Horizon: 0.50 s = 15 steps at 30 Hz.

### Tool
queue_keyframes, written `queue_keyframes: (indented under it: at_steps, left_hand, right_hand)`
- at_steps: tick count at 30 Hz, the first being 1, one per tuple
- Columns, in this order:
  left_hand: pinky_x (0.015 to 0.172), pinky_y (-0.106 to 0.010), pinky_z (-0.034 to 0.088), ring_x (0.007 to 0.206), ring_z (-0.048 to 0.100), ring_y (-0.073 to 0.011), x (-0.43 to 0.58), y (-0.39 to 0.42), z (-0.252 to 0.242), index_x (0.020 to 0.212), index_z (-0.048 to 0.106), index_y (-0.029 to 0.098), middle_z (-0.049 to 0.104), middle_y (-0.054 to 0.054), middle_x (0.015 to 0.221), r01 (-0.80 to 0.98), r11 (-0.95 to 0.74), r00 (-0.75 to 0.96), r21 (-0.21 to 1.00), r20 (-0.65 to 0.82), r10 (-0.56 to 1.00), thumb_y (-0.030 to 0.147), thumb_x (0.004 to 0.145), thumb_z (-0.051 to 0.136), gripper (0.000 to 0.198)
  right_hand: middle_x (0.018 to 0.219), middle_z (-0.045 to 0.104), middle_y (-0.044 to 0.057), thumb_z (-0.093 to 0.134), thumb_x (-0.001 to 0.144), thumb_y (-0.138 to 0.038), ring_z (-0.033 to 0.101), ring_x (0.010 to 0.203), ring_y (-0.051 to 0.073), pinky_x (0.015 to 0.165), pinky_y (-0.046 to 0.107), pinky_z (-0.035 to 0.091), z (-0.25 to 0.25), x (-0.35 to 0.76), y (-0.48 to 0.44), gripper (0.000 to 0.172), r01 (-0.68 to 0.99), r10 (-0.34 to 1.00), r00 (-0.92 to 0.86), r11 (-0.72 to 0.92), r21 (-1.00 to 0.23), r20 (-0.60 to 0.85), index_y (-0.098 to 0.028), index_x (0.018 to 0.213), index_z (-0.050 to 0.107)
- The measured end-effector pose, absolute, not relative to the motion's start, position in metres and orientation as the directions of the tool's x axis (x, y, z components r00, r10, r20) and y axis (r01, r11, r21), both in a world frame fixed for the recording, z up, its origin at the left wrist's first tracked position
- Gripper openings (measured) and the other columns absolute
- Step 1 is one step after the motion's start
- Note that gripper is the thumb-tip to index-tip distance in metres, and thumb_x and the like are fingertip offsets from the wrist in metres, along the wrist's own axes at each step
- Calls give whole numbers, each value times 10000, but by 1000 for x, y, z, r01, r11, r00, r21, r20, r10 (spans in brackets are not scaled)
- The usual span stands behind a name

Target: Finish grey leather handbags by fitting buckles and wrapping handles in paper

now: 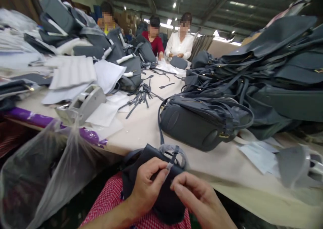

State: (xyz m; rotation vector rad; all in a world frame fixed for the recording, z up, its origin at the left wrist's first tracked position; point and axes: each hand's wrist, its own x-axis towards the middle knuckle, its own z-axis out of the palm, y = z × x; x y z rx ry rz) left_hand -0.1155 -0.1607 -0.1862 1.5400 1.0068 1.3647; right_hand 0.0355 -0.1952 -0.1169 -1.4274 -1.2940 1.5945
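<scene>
A dark blue-grey handbag (171,202) rests on the lap, leaning near the table edge. My left hand (147,180) is closed over its upper part, thumb and forefinger pinching a see-through plastic strip (169,166) by a small dark strap (174,154). The bag's handle (182,156) looks wrapped in similar plastic. Just right of the strip, my right hand (195,193) is closed with fingertips pressed together in front of the bag. Whether anything lies between those fingertips is hidden.
Another dark handbag (189,124) lies beyond my hands, before a large bag pile (277,87). Loose straps (141,98), a grey tape dispenser (84,103) and white sheets (73,72) are leftward. A plastic bag (58,168) hangs off the edge. Several people stand behind the table.
</scene>
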Motion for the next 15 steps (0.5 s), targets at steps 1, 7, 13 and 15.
queue_keyframes:
  at_steps: [1, 7, 13, 15]
  left_hand:
    - [685, -222, 479, 739, 622, -137, -116, -163, -186, 867, 709, 172, 672, -29, 789, 26, -355, 92, 934, 352, 932, 183, 907, 562, 153]
    - [696, -201, 503, 743, 645, -121, -118, -167, -193, 945, 672, 194, 683, -7, 806, 30, -414, 28, 910, 413, 910, 128, 889, 579, 126]
    - [788, -237, 542, 795, 664, -133, -118, -168, -214, 1223, 527, 227, 681, -8, 879, 219, -601, -109, 768, 632, 768, 89, 864, 586, 390]
    - [792, -260, 549, 817, 660, -147, -120, -166, -214, 1254, 516, 220, 687, -31, 906, 269, -672, -84, 690, 712, 697, 91, 881, 569, 398]
  right_hand:
    - [577, 408, -45, 682, 735, -631, 320, 543, 85, 505, 208, 293, -120, 28, -188, 467, 155, 926, -182, -305, -940, -331, -179, 664, 590]
    - [571, 395, -40, 661, 709, -678, 310, 539, 90, 477, 217, 257, -135, 28, -166, 518, 276, 944, -112, -269, -923, -309, -170, 642, 581]
    - [560, 380, -43, 643, 747, -640, 307, 527, 90, 468, 223, 246, -138, 24, -167, 488, 321, 955, -75, -248, -914, -285, -176, 616, 564]
    - [554, 352, -55, 648, 749, -623, 280, 520, 84, 465, 219, 237, -137, 24, -167, 471, 318, 950, -77, -264, -911, -302, -176, 627, 566]
